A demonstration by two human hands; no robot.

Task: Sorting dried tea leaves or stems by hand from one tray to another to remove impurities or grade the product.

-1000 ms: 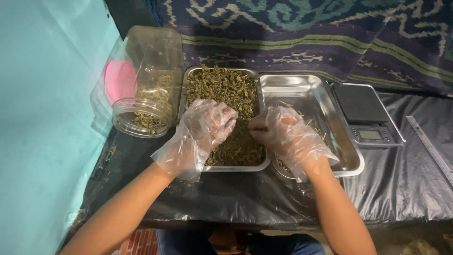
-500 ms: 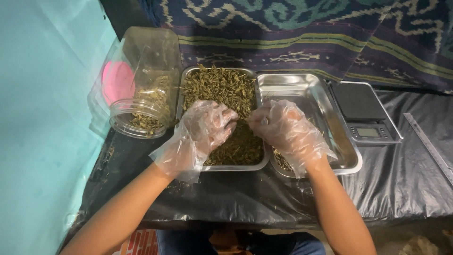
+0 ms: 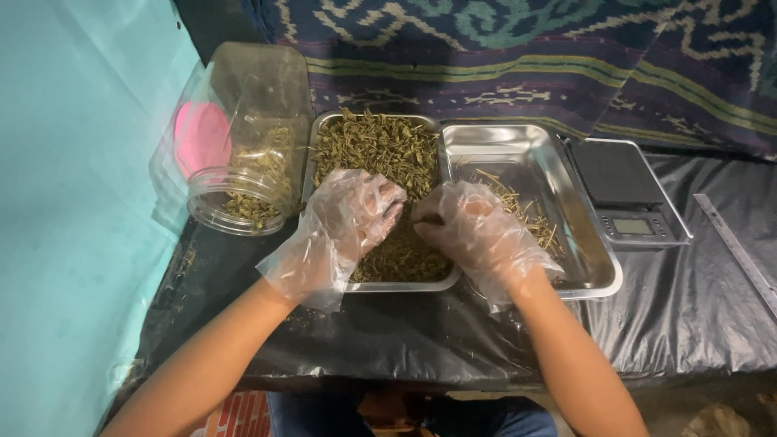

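A metal tray [image 3: 314, 134] holds a heap of dried green-brown herb [image 3: 374, 147]. Both hands wear loose clear plastic gloves. My left hand [image 3: 350, 217] hovers over the near half of that heap, fingers curled toward the middle. My right hand [image 3: 469, 226] meets it at the seam between the trays, and the fingertips of both pinch a small piece of herb between them. To the right a second steel tray [image 3: 518, 139] carries a few thin stems [image 3: 528, 212] near my right hand.
A clear plastic jar [image 3: 243, 146] lies on its side at the left, part full of herb, with a pink lid behind it. A small digital scale [image 3: 627, 194] sits right of the trays. Black plastic sheet [image 3: 688, 307] covers the table; a metal ruler [image 3: 740, 251] lies far right.
Both hands have stayed together over the near end of the herb tray, shifting only slightly as the fingers work.
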